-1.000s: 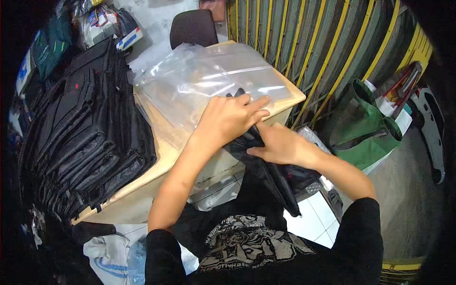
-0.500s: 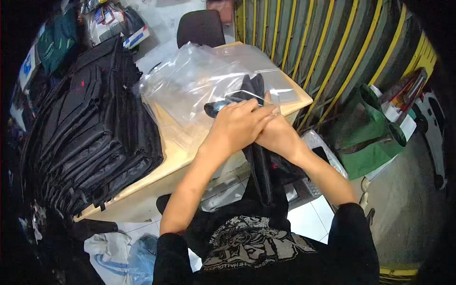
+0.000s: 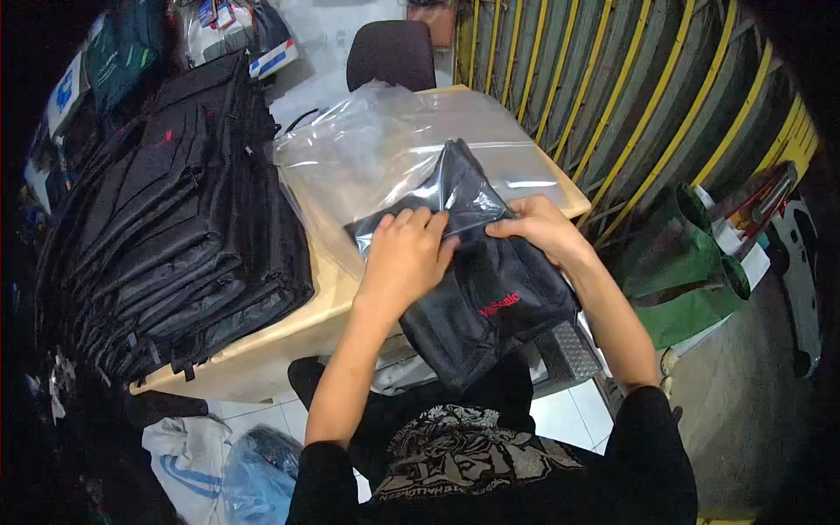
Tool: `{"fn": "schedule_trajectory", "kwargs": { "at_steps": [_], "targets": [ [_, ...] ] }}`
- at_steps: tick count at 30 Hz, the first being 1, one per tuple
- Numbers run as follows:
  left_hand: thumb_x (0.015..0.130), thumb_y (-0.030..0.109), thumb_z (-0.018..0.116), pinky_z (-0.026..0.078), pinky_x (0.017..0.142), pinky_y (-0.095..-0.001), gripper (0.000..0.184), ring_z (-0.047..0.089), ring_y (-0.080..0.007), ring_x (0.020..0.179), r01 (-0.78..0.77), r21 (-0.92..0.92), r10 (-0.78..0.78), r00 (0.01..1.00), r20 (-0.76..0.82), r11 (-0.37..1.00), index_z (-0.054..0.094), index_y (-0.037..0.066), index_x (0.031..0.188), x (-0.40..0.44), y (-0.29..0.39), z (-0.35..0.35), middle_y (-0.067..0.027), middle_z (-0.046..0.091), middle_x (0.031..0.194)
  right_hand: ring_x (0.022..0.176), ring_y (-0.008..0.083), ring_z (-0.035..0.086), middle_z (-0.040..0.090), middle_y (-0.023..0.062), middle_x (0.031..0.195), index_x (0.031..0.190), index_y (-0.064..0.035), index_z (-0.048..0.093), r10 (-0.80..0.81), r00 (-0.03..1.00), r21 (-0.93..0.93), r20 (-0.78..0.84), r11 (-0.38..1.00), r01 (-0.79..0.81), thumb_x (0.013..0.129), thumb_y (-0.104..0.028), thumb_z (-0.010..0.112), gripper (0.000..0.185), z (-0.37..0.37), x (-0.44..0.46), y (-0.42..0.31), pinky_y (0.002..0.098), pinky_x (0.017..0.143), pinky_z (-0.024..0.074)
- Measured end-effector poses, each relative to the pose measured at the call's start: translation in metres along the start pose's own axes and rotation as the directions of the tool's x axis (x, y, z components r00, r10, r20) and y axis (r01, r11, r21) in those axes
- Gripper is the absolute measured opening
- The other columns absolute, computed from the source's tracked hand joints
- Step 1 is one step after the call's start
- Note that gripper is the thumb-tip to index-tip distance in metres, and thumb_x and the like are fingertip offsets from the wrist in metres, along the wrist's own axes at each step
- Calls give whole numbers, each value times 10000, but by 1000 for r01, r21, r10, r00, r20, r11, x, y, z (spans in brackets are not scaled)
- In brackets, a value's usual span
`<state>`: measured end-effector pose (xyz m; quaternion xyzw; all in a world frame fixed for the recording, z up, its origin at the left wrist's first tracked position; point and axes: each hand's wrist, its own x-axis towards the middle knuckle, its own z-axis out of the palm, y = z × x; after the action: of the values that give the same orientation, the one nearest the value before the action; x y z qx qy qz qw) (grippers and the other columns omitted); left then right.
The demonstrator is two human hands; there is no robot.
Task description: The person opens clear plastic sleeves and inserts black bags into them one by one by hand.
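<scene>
My two hands have come apart since the earlier frame, where they overlapped, and the black bag (image 3: 490, 302) between them has gone from a narrow fold to a spread-out panel with its red lettering (image 3: 500, 304) showing. My left hand (image 3: 404, 261) lies over the bag's upper left part, its fingers partly open and bent, pressing on the clear plastic bag (image 3: 350, 153); the thumb sits a little apart from them, on the black fabric. My right hand (image 3: 544, 232) is nearly closed at the upper right edge, thumb on top, with the bag and the plastic's edge caught beneath it; I can't see its fingertips. The black bag's upper end is inside the clear plastic bag, over the light wooden table (image 3: 337, 276), while its lettered lower part is outside, hanging past the table's front edge above my lap. On the floor, a bluish plastic bag (image 3: 261, 481) has something dark in it. A green bag (image 3: 678, 271) is at the right; I can't make out what it holds. Now more of the black bag shows through the plastic than before.
</scene>
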<state>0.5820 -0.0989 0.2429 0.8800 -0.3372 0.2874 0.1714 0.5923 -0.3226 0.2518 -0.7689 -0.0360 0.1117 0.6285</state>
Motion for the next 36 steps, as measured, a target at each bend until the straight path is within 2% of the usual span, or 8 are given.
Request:
{"fn": "schedule_trajectory", "kwargs": {
  "at_steps": [6, 14, 17, 23, 24, 31, 34, 36],
  "targets": [
    [786, 197, 658, 442, 719, -389, 330, 580, -284, 824, 212, 131, -209, 977, -37, 968, 574, 34, 1061, -22, -9, 47, -111, 578, 855, 809, 194, 660, 657, 176, 978, 1076, 128, 584, 251, 968, 219, 27, 943, -251, 867, -257, 647, 443, 3, 9, 0, 287, 701, 542],
    [760, 126, 632, 422, 709, -360, 382, 542, -262, 783, 151, 224, -75, 947, -313, 963, 578, 96, 1137, -10, -28, 54, -79, 547, 863, 1299, 291, 388, 336, 228, 1421, 1428, 74, 157, -345, 870, 787, 352, 612, -75, 803, -27, 534, 736, 13, 2, 21, 368, 1080, 319],
    [770, 124, 634, 429, 720, -356, 363, 551, -261, 791, 105, 104, -56, 917, -395, 989, 586, 96, 1128, 5, -40, 45, -79, 552, 869, 1291, 265, 396, 366, 212, 1403, 1412, 78, 215, -427, 831, 732, 356, 680, 36, 853, -192, 579, 719, 26, -6, 27, 366, 1079, 312],
    [772, 70, 617, 472, 638, -333, 270, 584, -205, 715, 116, 81, -69, 898, -435, 990, 625, 118, 1038, 11, -52, 70, -32, 570, 803, 1236, 250, 448, 426, 162, 1371, 1396, 29, 307, -396, 911, 860, 119, 499, 104, 891, -590, 428, 807, 52, -3, 69, 353, 1053, 350],
    [770, 74, 618, 468, 629, -332, 263, 579, -200, 706, 112, 96, -60, 902, -428, 989, 629, 120, 1029, 9, -53, 72, -31, 560, 788, 1245, 262, 436, 420, 165, 1379, 1390, 13, 332, -53, 999, 784, 9, 620, 26, 918, -606, 338, 778, 62, -5, 55, 352, 1058, 341],
    [755, 103, 641, 462, 605, -324, 225, 574, -195, 701, 64, 35, -43, 906, -420, 997, 641, 124, 979, 2, -58, 79, -28, 549, 775, 1284, 283, 387, 402, 140, 1404, 1396, -73, 364, -22, 996, 948, -90, 304, 93, 897, -652, 321, 766, 76, -51, 98, 412, 1075, 311],
    [758, 111, 643, 473, 607, -326, 220, 578, -197, 701, 84, -10, -80, 908, -411, 996, 641, 124, 978, 2, -56, 73, -28, 553, 777, 1264, 296, 415, 430, 146, 1385, 1350, -89, 433, -182, 981, 912, -67, 387, 134, 872, -566, 492, 678, 97, -96, 110, 398, 1022, 374],
    [766, 126, 645, 482, 601, -327, 215, 583, -196, 699, 89, -31, -95, 928, -359, 996, 640, 124, 981, 3, -53, 72, -25, 554, 768, 1199, 323, 478, 482, 166, 1330, 1310, -71, 468, -166, 974, 660, -156, 716, 228, 861, -420, 594, 582, 108, -103, 106, 377, 958, 419]
  ]
}}
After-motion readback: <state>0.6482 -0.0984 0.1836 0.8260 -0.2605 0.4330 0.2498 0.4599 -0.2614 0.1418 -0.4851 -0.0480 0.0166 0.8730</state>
